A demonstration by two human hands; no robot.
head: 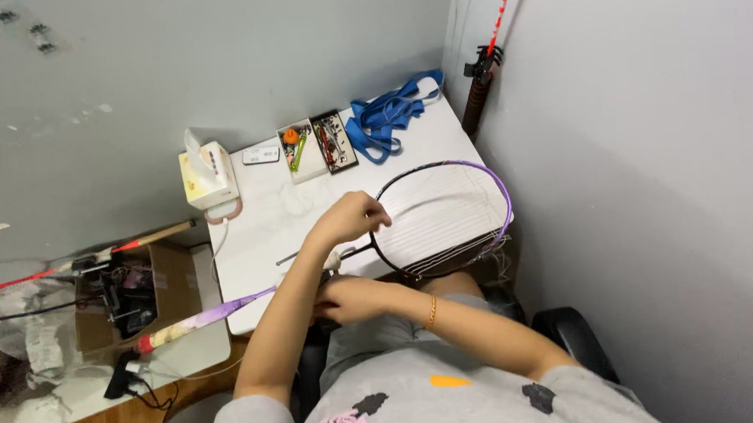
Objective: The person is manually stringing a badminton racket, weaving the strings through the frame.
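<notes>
Your left hand curled on racket rim, fingers pinching frame edge or string, can't tell which. Racket head on white table, shaft running back-left toward you. Your right hand near shaft below, fingers loosely closed, grip unclear.

the tool trays' contents are too small to identify.
</notes>
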